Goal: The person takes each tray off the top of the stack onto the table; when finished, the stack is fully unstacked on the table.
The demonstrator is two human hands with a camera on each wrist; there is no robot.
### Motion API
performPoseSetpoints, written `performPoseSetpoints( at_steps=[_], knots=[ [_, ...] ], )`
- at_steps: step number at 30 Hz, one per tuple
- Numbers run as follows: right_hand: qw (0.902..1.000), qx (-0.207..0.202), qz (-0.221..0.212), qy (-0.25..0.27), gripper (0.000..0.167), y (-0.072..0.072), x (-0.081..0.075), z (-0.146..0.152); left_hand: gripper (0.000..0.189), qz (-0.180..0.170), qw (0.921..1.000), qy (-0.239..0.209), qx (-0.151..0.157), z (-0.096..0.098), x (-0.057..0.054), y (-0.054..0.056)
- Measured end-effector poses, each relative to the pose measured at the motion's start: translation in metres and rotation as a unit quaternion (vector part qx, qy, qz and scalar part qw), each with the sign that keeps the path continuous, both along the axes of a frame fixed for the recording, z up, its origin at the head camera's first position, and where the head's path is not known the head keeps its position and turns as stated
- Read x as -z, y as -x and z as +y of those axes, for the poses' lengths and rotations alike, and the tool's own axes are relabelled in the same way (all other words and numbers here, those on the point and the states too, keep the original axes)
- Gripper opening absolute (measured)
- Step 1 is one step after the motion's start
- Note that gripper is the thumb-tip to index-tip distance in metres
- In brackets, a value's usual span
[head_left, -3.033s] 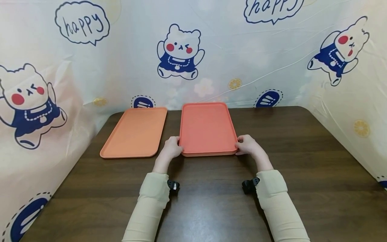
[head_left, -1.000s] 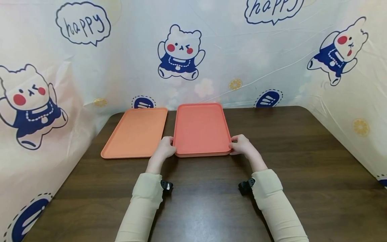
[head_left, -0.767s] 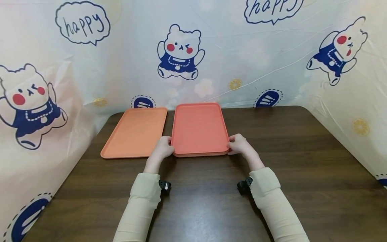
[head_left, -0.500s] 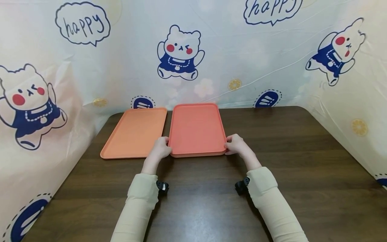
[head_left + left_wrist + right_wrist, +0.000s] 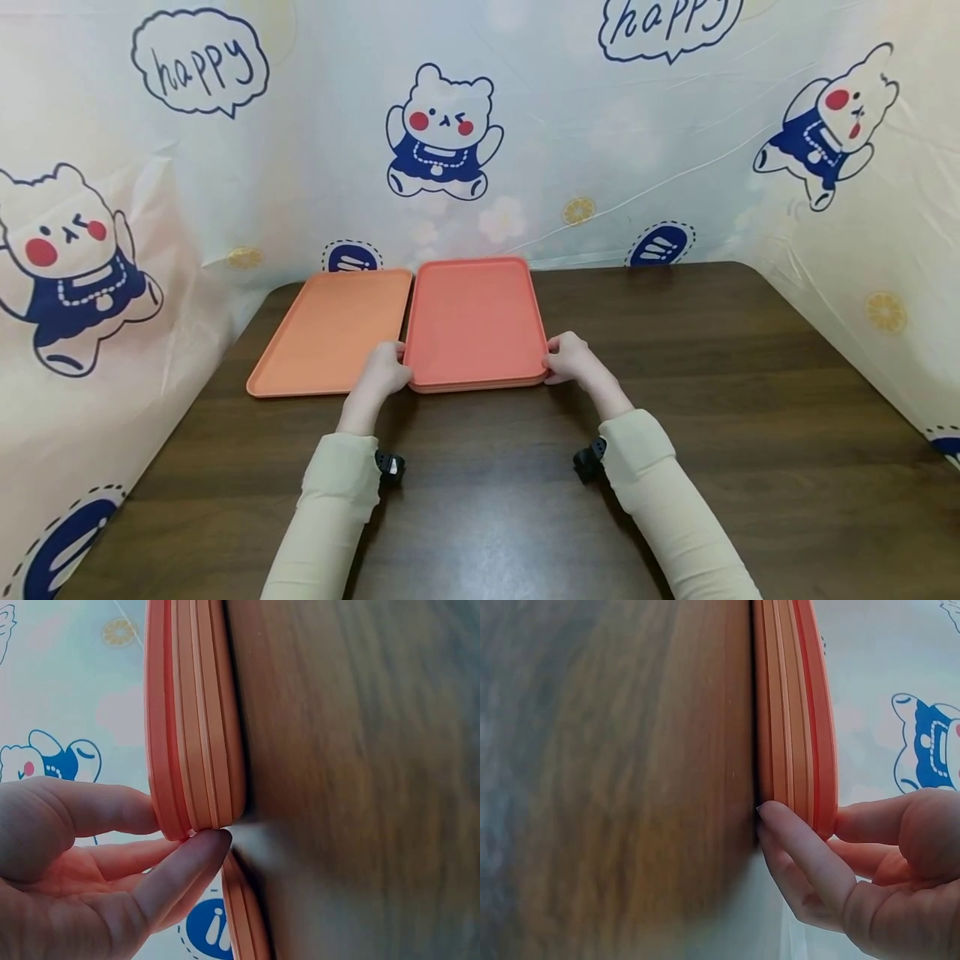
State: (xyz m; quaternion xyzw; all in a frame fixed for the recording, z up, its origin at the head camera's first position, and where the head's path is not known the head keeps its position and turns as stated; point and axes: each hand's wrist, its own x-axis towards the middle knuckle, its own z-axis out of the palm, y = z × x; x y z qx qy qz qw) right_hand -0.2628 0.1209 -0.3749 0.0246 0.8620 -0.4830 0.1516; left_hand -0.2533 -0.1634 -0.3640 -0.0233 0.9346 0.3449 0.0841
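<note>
A stack of trays, with a coral-red tray [image 5: 477, 321] on top and orange trays [image 5: 210, 735] beneath, lies near the back of the table. My left hand [image 5: 384, 371] grips the stack's left side near its front corner, thumb at the red rim and fingers against the lower edges. At the opposite side, my right hand [image 5: 573, 360] grips it likewise; its fingertips reach the lowest tray's edge in the right wrist view. A separate orange tray [image 5: 337, 329] lies flat just left of the stack, only a narrow gap apart, partly behind my left hand.
The dark wooden table [image 5: 712, 400] has its back edge right behind the trays. A pale printed cloth [image 5: 540, 125] with cartoon bears hangs around the back and sides. Small black cameras sit at both wrists.
Both hands have moved left together with the tray stack, narrowing the gap to the separate orange tray. That tray has stayed about where it was, and the grip looks the same.
</note>
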Motion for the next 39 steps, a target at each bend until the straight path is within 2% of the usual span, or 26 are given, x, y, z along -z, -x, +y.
performPoseSetpoints(
  at_steps=[10, 20, 25, 32, 39],
  knots=[
    [1.0, 0.008, -0.006, 0.001, 0.031, 0.002, -0.001, -0.009, 0.05, -0.008, 0.9997, 0.019, -0.01, -0.007, 0.0, 0.001],
    [1.0, 0.008, 0.002, -0.003, 0.026, 0.003, 0.001, -0.018, 0.047, 0.005, 0.9989, 0.046, -0.006, -0.012, -0.005, 0.001],
    [0.9999, 0.011, 0.01, -0.008, 0.023, 0.003, 0.002, -0.025, 0.049, -0.002, 0.999, 0.043, -0.008, -0.018, -0.008, 0.002],
    [0.9995, 0.021, 0.017, -0.014, 0.022, 0.002, 0.002, -0.033, 0.049, -0.002, 0.9994, 0.034, 0.001, -0.028, -0.005, 0.009],
    [0.9992, 0.019, 0.032, -0.016, 0.022, 0.001, 0.004, -0.041, 0.048, -0.013, 0.9992, 0.039, -0.005, -0.029, -0.008, 0.005]
  ],
)
